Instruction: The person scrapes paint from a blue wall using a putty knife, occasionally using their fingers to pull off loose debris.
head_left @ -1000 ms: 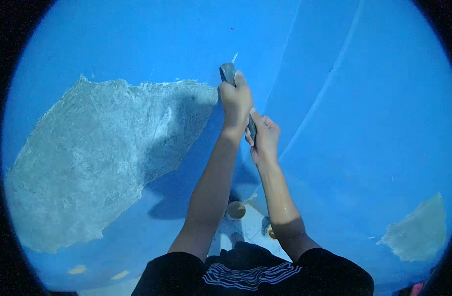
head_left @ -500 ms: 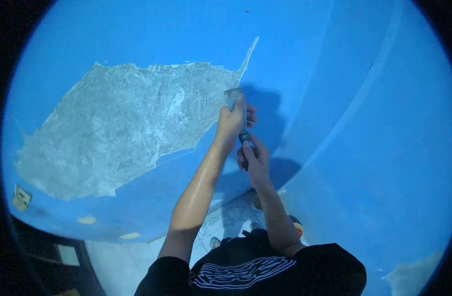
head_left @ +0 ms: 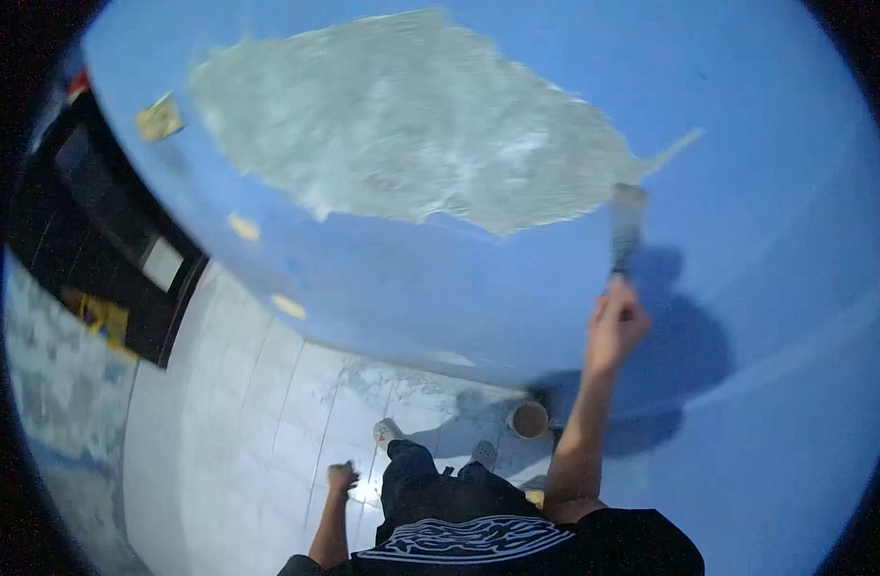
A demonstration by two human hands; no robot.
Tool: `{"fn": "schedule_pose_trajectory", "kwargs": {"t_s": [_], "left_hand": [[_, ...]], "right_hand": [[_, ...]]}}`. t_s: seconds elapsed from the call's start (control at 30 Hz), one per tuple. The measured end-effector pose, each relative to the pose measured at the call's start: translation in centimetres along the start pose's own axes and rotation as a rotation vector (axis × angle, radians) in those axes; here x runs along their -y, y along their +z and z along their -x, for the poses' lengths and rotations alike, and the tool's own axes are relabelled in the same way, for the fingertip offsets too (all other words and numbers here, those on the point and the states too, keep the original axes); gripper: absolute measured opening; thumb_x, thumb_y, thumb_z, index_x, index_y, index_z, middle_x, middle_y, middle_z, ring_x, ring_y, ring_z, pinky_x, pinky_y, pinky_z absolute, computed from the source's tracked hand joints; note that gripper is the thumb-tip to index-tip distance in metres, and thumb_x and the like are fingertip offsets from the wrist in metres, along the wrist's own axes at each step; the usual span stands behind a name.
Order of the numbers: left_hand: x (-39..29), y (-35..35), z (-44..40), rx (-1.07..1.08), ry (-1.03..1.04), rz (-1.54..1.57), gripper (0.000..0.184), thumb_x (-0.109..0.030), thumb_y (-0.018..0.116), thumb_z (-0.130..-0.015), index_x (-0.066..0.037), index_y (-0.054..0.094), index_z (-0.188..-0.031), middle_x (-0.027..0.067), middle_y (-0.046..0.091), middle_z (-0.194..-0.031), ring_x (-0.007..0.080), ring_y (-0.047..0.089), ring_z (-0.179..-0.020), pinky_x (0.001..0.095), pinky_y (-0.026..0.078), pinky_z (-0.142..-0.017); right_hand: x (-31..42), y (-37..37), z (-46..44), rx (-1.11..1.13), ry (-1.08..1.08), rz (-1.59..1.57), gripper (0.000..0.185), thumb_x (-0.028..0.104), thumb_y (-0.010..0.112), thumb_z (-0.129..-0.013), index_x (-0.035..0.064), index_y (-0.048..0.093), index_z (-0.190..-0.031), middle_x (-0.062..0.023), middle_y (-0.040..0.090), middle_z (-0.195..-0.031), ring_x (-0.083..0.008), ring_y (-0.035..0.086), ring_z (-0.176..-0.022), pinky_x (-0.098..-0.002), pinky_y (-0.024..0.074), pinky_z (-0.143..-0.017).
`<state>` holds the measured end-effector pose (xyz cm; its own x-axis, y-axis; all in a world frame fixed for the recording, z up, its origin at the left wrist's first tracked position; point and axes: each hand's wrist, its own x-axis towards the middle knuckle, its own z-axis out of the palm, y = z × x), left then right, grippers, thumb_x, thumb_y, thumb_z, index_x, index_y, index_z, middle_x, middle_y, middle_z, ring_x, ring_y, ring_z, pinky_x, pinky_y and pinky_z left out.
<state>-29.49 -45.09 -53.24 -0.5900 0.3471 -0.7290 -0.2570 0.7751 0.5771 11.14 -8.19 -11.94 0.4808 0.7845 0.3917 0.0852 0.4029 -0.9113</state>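
My right hand (head_left: 618, 322) is closed around the handle of a putty knife (head_left: 628, 213), its blade pointing up. That blade, blurred by motion, is near the right end of a large rough grey patch (head_left: 392, 125) on the blue wall (head_left: 440, 298); I cannot tell if it touches. A thin grey streak runs up and right from the patch. Down by my left leg, my left hand (head_left: 342, 476) is away from the wall with its fingers curled in; whether anything is inside is hidden.
A round bucket (head_left: 528, 420) stands on the tiled floor (head_left: 296, 384) near the wall's foot. At left are a dark doorway (head_left: 104, 230) and a small yellowish box (head_left: 160, 118) on the wall. Small pale patches (head_left: 243, 228) mark the wall's lower edge.
My left hand has come off the putty knife and dropped to my left side. My right hand keeps the knife. The view has turned, showing more floor and the bucket.
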Motion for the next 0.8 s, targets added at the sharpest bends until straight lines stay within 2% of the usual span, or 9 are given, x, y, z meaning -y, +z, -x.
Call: {"fn": "schedule_pose_trajectory", "kwargs": {"t_s": [0.2, 0.23, 0.33, 0.4, 0.5, 0.53, 0.57, 0.6, 0.8], "left_hand": [[14.5, -9.4, 8.6, -0.451, -0.16, 0.72, 0.028, -0.022, 0.052, -0.091, 0.0, 0.056, -0.076, 0.0128, 0.061, -0.063, 0.0214, 0.059, -0.05, 0.0327, 0.045, -0.042], [16.0, -9.4, 9.6, -0.316, -0.167, 0.838, 0.026, -0.02, 0.051, -0.09, 0.0, 0.053, -0.074, 0.0137, 0.059, -0.062, 0.0218, 0.058, -0.051, 0.0335, 0.044, -0.042], [20.3, -7.3, 9.3, -0.097, -0.128, 0.711, 0.023, -0.019, 0.055, -0.087, 0.001, 0.057, -0.075, 0.0151, 0.061, -0.066, 0.0268, 0.062, -0.057, 0.0397, 0.052, -0.051], [20.9, -6.5, 9.7, -0.094, -0.165, 0.623, 0.02, -0.02, 0.058, -0.085, 0.0, 0.059, -0.08, 0.015, 0.064, -0.07, 0.0275, 0.064, -0.062, 0.0444, 0.054, -0.056], [20.7, -7.5, 12.0, -0.058, -0.241, 0.59, 0.021, -0.02, 0.06, -0.087, 0.001, 0.06, -0.085, 0.015, 0.064, -0.068, 0.0277, 0.065, -0.058, 0.0437, 0.055, -0.054], [22.3, -8.4, 11.4, 0.017, -0.062, 0.376, 0.021, -0.02, 0.06, -0.087, 0.002, 0.06, -0.085, 0.0156, 0.065, -0.069, 0.0279, 0.066, -0.058, 0.0429, 0.055, -0.052], [22.1, -9.4, 9.9, 0.09, 0.132, 0.162, 0.022, -0.019, 0.061, -0.086, 0.002, 0.06, -0.086, 0.0162, 0.065, -0.07, 0.028, 0.067, -0.059, 0.0422, 0.055, -0.05], [20.6, -10.6, 10.5, 0.102, -0.134, 0.256, 0.022, -0.018, 0.061, -0.086, 0.004, 0.061, -0.088, 0.0172, 0.067, -0.074, 0.0283, 0.067, -0.06, 0.041, 0.055, -0.048], [21.4, -17.3, 8.6, -0.059, -0.133, 0.395, 0.022, -0.021, 0.059, -0.087, 0.001, 0.059, -0.088, 0.0145, 0.065, -0.071, 0.0271, 0.066, -0.059, 0.0406, 0.054, -0.052]], "right_hand": [[3.8, 0.9, -0.2, -0.012, 0.118, -0.091, 0.04, 0.029, 0.056, -0.099, 0.0075, 0.053, -0.064, 0.0033, 0.046, -0.053, -0.0046, 0.041, -0.044, -0.0237, 0.0319, -0.04], [3.5, 0.0, 0.9, -0.008, 0.122, -0.091, 0.04, 0.029, 0.056, -0.099, 0.0075, 0.053, -0.064, 0.0033, 0.046, -0.053, -0.0046, 0.041, -0.044, -0.0237, 0.0319, -0.04], [1.9, -1.2, 3.2, 0.124, -0.002, -0.095, 0.033, 0.023, 0.053, -0.099, 0.0034, 0.062, -0.074, 0.0022, 0.05, -0.058, -0.005, 0.043, -0.047, -0.0245, 0.0331, -0.041], [1.8, -1.3, 4.2, 0.212, -0.018, -0.111, 0.03, 0.022, 0.051, -0.1, -0.0019, 0.07, -0.097, 0.001, 0.054, -0.063, -0.0062, 0.046, -0.049, -0.0255, 0.0337, -0.042], [3.2, 1.3, 0.4, 0.103, -0.183, 0.058, 0.034, 0.022, 0.054, -0.1, -0.0028, 0.066, -0.119, 0.0003, 0.055, -0.064, -0.0082, 0.046, -0.049, -0.0277, 0.0346, -0.042], [5.3, 2.1, 0.3, 0.051, -0.229, 0.058, 0.036, 0.023, 0.055, -0.099, -0.0025, 0.064, -0.123, 0.0, 0.055, -0.063, -0.0089, 0.045, -0.048, -0.0282, 0.0347, -0.042], [6.1, 2.4, 1.4, 0.02, -0.235, 0.053, 0.036, 0.023, 0.055, -0.099, -0.0025, 0.064, -0.123, 0.0, 0.055, -0.063, -0.0089, 0.045, -0.048, -0.0282, 0.0347, -0.042], [6.8, 2.6, 2.4, -0.015, -0.184, 0.068, 0.033, 0.023, 0.057, -0.098, -0.0024, 0.067, -0.117, -0.0007, 0.055, -0.061, -0.0092, 0.045, -0.047, -0.0287, 0.0349, -0.042], [2.9, 1.2, 7.6, -0.148, -0.012, 0.123, 0.033, 0.029, 0.062, -0.095, -0.0022, 0.073, -0.087, -0.0022, 0.052, -0.054, -0.0099, 0.043, -0.043, -0.0295, 0.0336, -0.04]]}}
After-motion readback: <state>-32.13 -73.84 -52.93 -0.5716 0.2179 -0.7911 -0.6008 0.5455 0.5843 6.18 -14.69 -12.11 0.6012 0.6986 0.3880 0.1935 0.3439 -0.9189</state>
